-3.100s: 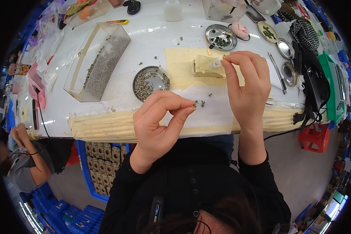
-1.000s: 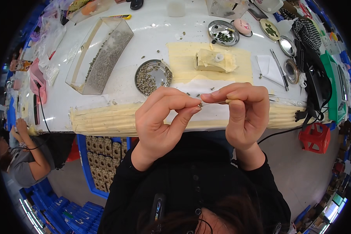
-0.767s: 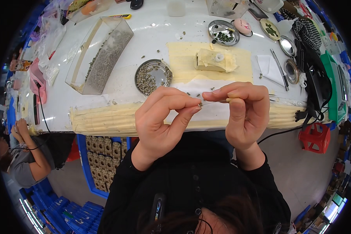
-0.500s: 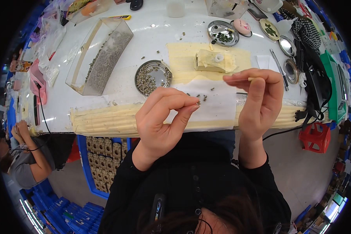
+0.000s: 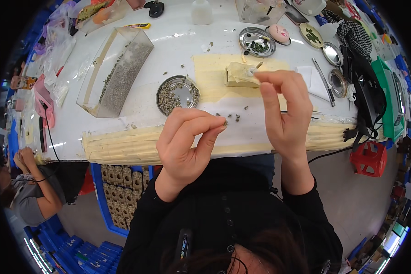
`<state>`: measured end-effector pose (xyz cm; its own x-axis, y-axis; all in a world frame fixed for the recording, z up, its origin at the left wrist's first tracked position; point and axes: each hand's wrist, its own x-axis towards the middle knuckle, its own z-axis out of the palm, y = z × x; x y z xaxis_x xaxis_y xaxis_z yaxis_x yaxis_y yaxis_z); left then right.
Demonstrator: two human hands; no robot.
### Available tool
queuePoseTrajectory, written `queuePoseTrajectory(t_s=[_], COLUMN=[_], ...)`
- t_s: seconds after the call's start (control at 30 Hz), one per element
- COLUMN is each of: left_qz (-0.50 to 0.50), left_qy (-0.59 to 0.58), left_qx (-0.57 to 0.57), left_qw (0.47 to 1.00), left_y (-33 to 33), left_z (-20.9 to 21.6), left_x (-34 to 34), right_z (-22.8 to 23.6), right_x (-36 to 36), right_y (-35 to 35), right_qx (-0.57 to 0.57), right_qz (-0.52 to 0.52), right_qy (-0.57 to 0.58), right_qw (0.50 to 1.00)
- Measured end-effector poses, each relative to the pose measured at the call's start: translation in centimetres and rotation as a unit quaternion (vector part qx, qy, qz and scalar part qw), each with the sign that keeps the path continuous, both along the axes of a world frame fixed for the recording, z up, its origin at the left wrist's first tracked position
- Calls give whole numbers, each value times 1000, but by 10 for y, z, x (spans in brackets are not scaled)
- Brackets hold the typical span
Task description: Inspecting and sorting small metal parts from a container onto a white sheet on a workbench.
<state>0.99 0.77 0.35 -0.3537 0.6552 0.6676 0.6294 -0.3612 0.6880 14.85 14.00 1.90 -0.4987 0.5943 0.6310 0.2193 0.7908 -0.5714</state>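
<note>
Between the thumb and forefinger of my left hand is a small metal part, pinched above the white paper. My right hand has its fingertips at a small white cup on a tape-wrapped block. A thin brown stick shows just beyond those fingertips; its lower part is hidden, and the fingers appear closed on it. Several like metal parts lie loose on the paper. To the left, a round metal dish holds many more of them.
A clear bin of small parts stands at the left. Behind the block sits a metal dish with dark green pieces. Metal tweezers lie at the right. Padded tape lines the table edge. A blue tray sits below.
My right hand has moved left and lower in the view, bringing the stick to the white cup. The left hand keeps its pinch on the small part, almost in place. The view has shifted slightly.
</note>
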Motion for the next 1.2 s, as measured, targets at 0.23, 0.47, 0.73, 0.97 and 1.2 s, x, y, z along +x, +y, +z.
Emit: queuePoseTrajectory(t_s=[0.23,0.47,0.73,0.97,1.2], left_qz=[11,55,-38,34,-64], left_qy=[90,169,17,169,-34], left_qx=[23,8,1,0,-24], left_qw=[996,984,999,985,997], left_y=[3,2,0,3,-1], left_z=[3,0,1,1,-4], left_x=[1,1,0,2,1], right_z=[-9,-10,-15,-20,-19], right_x=[4,2,5,3,7], right_y=[-34,-34,-36,-44,-38], right_qx=[-433,-208,-671,-507,-701], right_qz=[235,163,310,212,308], right_qy=[91,37,151,150,147], right_qw=[866,964,656,822,626])
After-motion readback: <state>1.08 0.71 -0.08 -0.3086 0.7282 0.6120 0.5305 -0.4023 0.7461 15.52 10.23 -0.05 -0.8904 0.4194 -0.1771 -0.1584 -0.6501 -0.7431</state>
